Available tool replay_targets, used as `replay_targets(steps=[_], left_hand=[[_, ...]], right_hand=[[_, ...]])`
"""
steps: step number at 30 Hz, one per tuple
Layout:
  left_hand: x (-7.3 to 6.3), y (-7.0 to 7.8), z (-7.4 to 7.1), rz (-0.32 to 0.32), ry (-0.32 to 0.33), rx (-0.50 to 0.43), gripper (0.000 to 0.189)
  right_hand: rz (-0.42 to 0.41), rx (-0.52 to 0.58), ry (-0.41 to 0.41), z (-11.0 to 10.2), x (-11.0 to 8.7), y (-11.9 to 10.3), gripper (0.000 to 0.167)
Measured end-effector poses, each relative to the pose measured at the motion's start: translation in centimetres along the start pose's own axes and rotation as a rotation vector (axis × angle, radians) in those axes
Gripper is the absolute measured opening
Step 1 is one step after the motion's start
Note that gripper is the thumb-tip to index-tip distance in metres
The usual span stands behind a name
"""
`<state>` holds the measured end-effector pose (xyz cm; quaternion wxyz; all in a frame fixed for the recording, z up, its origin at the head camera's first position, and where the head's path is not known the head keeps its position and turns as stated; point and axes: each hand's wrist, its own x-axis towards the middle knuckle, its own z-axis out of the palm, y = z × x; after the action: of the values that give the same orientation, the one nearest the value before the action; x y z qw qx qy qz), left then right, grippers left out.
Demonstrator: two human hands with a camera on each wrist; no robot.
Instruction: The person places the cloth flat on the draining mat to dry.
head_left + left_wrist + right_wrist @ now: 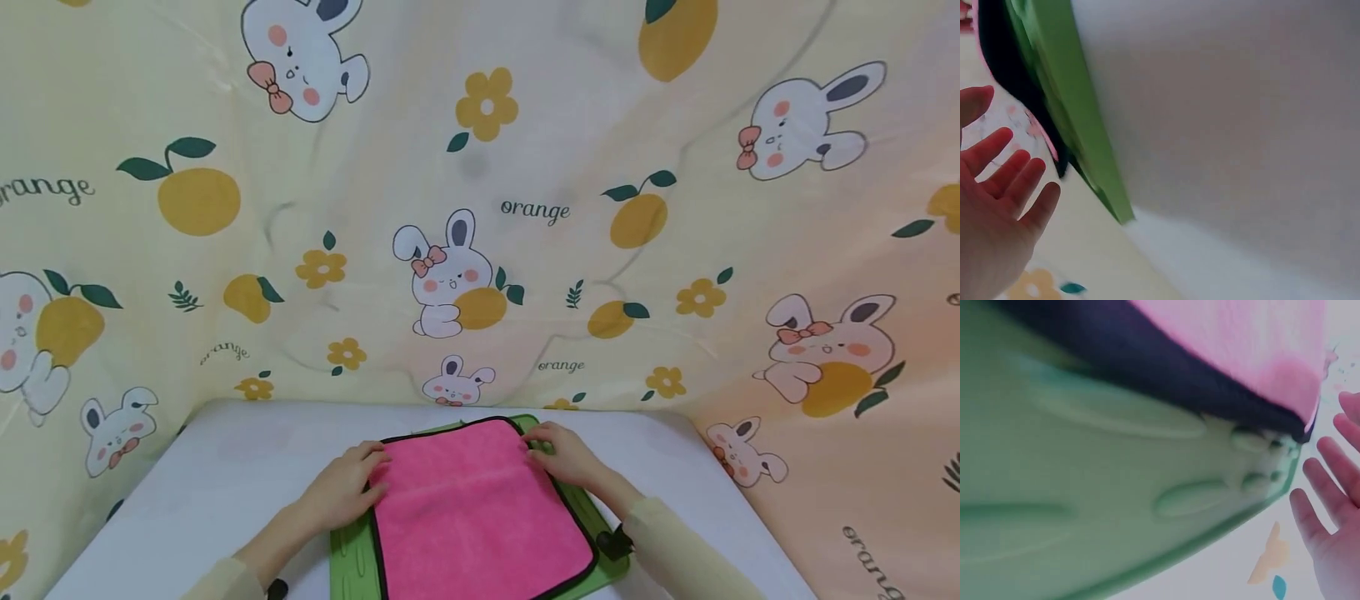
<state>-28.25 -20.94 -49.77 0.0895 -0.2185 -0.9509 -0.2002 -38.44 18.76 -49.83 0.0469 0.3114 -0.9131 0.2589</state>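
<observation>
A pink cloth (472, 517) with black edging lies spread over a green board (351, 560). The right wrist view shows raised oval shapes along the face of the board (1110, 469). My left hand (339, 487) is at the cloth's upper left edge, its fingertips overlapping the pink fabric in the head view. At the upper right corner is my right hand (568, 457), fingertips right at the black edging. Both wrist views show the fingers spread and relaxed, with nothing gripped. Much of the board is hidden beneath the cloth.
A white table surface (247, 467) extends around the board. Behind and at the sides hangs a pale curtain (480, 175) printed with rabbits, oranges and flowers. Dark straps (615, 542) show near the wrists.
</observation>
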Motion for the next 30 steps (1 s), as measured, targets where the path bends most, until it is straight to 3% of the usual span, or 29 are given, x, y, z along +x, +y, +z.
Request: replay_targets(steps=[4,10,16,23,30], left_hand=[[-0.4,1.5,0.4,0.079,-0.075,0.013,0.045],[-1.2,3.3,1.0,0.131,-0.228,0.025,0.056],[-2.1,4.0,1.5,0.122,-0.334,0.043,0.070],[-2.5,4.0,1.6,0.091,-0.406,0.047,0.085],[-2.8,3.8,2.2,0.103,-0.452,0.038,0.098]], right_hand=[[-0.052,0.022,-0.022,-0.7,-1.9,-1.7,0.022],[-0.065,0.042,-0.112,-0.9,-4.9,-3.4,0.022],[-0.069,0.039,-0.212,-1.2,-8.1,-4.1,0.025],[-0.079,-0.006,-0.420,-1.3,-10.6,-3.9,0.057],[-0.106,0.016,-0.471,-1.7,-12.0,-3.9,0.061]])
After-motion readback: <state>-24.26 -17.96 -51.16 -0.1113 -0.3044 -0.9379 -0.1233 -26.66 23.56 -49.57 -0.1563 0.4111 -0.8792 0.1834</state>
